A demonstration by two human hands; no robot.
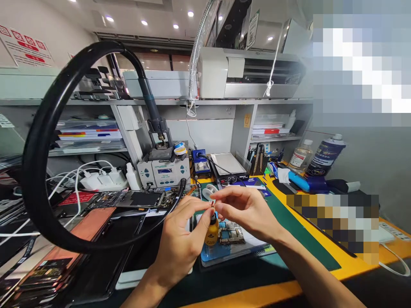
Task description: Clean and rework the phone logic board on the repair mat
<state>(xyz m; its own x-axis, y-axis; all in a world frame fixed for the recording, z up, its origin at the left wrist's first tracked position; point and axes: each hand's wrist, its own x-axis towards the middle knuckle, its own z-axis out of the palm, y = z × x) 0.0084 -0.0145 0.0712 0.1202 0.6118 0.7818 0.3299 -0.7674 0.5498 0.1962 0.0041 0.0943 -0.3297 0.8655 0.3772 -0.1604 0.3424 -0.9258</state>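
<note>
Yellow bottle (211, 236), upright on the blue pad (208, 256), just beside the circuit board (236, 236).
Apparently pinched above its black neck (213, 218) by left hand (183, 239) and right hand (252, 212) fingertips: a tiny red piece (212, 204), unidentifiable. Likely risks: dropping it through a loose pinch, or knocking the bottle and wetting the board.

small yellow bottle (211, 236), dark top, upright; tiny red piece (212, 204) above.
</note>
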